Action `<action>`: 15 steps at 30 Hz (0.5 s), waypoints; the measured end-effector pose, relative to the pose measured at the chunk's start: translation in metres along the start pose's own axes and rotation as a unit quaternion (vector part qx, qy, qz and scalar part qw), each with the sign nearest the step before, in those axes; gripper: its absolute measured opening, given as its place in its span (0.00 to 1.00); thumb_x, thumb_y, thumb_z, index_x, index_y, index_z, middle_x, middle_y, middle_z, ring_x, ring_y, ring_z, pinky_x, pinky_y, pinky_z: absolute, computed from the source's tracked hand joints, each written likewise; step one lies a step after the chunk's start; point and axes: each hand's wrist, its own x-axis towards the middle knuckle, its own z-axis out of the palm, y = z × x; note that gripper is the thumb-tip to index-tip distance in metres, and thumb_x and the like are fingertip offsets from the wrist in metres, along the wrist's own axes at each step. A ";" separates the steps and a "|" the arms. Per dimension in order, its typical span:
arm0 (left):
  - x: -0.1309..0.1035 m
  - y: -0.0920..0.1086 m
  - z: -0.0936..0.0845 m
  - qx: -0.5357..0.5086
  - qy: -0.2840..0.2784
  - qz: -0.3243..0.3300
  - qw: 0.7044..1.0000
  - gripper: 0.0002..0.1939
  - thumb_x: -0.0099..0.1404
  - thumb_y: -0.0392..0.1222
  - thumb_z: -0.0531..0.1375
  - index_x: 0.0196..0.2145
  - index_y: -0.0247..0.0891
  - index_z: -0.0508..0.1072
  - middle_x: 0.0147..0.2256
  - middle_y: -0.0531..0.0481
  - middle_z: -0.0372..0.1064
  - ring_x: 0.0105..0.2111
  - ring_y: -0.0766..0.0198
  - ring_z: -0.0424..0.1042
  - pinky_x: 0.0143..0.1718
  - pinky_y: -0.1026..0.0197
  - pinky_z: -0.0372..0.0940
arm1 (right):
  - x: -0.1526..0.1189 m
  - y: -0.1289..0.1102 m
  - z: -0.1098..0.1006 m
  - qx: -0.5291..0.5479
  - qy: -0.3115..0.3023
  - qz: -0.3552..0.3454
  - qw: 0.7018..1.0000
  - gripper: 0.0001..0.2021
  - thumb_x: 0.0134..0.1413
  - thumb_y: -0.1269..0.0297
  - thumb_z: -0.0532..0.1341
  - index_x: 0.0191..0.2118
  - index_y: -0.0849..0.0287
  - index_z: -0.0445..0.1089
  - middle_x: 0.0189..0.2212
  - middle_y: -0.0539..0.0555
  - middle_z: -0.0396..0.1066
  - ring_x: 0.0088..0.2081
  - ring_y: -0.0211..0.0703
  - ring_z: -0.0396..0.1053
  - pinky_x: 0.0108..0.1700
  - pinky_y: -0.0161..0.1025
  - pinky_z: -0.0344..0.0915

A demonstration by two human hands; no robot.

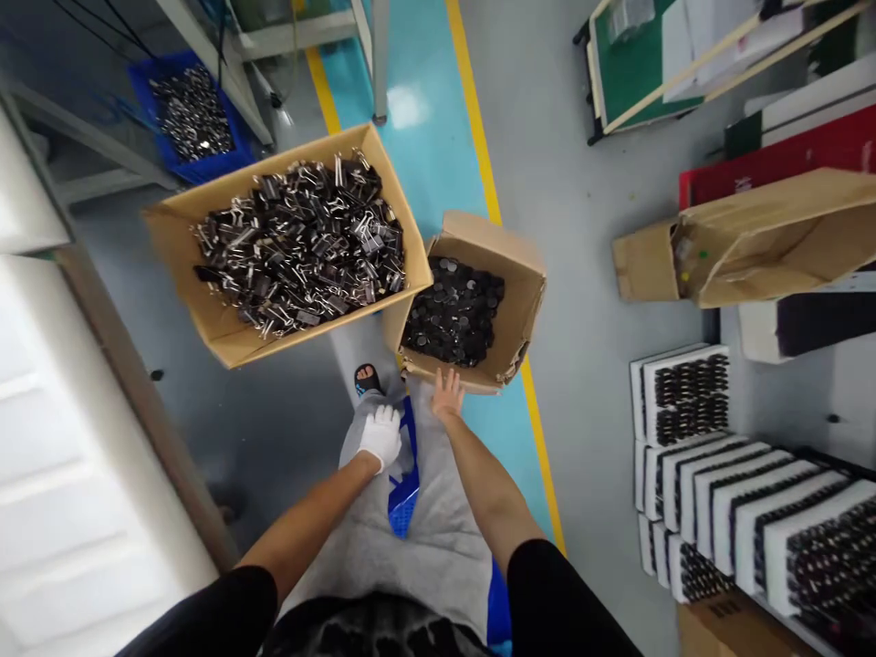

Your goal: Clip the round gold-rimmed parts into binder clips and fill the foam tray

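My left hand (381, 434), in a white glove, rests over my left knee with its fingers curled; whatever they may hold is hidden. My bare right hand (448, 396) lies against the near edge of a cardboard box (521, 315), fingers spread apart. Inside that box is a heap of small dark, round, flat pieces (455, 310). To its left stands a larger cardboard box (198, 306), filled with black binder clips (307, 246) with silver wire handles. The larger box's right corner overlaps the smaller box.
A blue bin (236, 160) of small metal parts sits under a metal-legged bench (301, 38) at back left. White panels (61, 438) line the left side. On the right are stacked white blocks with dark pieces (739, 493), a long open carton (773, 233) and a green-topped cart (633, 73).
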 end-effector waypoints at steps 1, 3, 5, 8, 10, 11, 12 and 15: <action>0.019 0.004 -0.005 0.001 0.018 0.008 1.000 0.36 0.67 0.40 0.55 0.72 0.33 0.59 0.73 0.31 0.49 0.74 0.38 0.46 0.70 0.37 0.49 | 0.008 -0.001 0.001 0.007 -0.003 -0.006 1.000 0.40 0.64 0.64 0.63 0.76 0.56 0.46 0.78 0.63 0.34 0.77 0.61 0.34 0.74 0.62 0.37; 0.061 0.013 -0.014 -0.001 0.047 0.036 0.998 0.40 0.68 0.38 0.54 0.75 0.35 0.51 0.76 0.37 0.40 0.76 0.43 0.36 0.73 0.39 0.40 | 0.028 0.002 -0.002 0.026 0.002 -0.023 0.999 0.32 0.66 0.57 0.64 0.71 0.55 0.58 0.74 0.62 0.50 0.74 0.62 0.48 0.73 0.66 0.45; 0.101 0.021 -0.019 -0.008 0.054 0.073 0.996 0.41 0.68 0.40 0.56 0.75 0.37 0.50 0.76 0.40 0.41 0.77 0.47 0.35 0.75 0.43 0.36 | 0.057 0.010 -0.011 0.049 0.014 -0.035 0.998 0.24 0.67 0.53 0.63 0.64 0.56 0.67 0.67 0.60 0.63 0.67 0.59 0.62 0.68 0.66 0.57; 0.156 0.032 -0.012 -0.029 0.045 0.091 0.994 0.38 0.68 0.48 0.59 0.72 0.35 0.58 0.73 0.35 0.52 0.75 0.42 0.41 0.74 0.41 0.36 | 0.116 0.028 -0.027 0.081 0.043 -0.011 0.996 0.20 0.68 0.54 0.63 0.59 0.58 0.70 0.60 0.59 0.70 0.58 0.53 0.71 0.60 0.59 0.69; 0.191 0.042 0.000 -0.048 0.031 0.064 0.996 0.34 0.69 0.55 0.59 0.67 0.33 0.67 0.67 0.28 0.62 0.72 0.34 0.50 0.72 0.35 0.41 | 0.158 0.043 -0.032 0.101 0.064 0.038 0.992 0.20 0.68 0.55 0.63 0.60 0.57 0.69 0.60 0.60 0.69 0.56 0.52 0.72 0.57 0.56 0.72; 0.211 0.047 0.005 -0.061 0.020 0.044 0.997 0.32 0.70 0.57 0.59 0.63 0.32 0.71 0.62 0.27 0.67 0.69 0.32 0.56 0.70 0.33 0.46 | 0.176 0.051 -0.031 0.110 0.069 0.063 0.989 0.20 0.69 0.55 0.63 0.61 0.57 0.69 0.60 0.60 0.69 0.56 0.52 0.72 0.57 0.56 0.72; 0.232 0.052 0.010 -0.074 0.007 0.023 0.997 0.30 0.70 0.59 0.59 0.59 0.33 0.74 0.58 0.27 0.72 0.65 0.33 0.63 0.68 0.32 0.51 | 0.193 0.059 -0.028 0.120 0.071 0.086 0.986 0.20 0.69 0.55 0.62 0.61 0.56 0.69 0.60 0.60 0.69 0.56 0.51 0.72 0.57 0.55 0.73; 0.302 0.054 0.014 -0.113 -0.011 -0.035 0.993 0.23 0.73 0.55 0.60 0.57 0.37 0.73 0.55 0.40 0.73 0.54 0.52 0.74 0.58 0.42 0.68 | 0.232 0.080 -0.014 0.155 0.070 0.125 0.978 0.20 0.68 0.55 0.63 0.61 0.57 0.68 0.60 0.60 0.69 0.56 0.52 0.72 0.56 0.56 0.73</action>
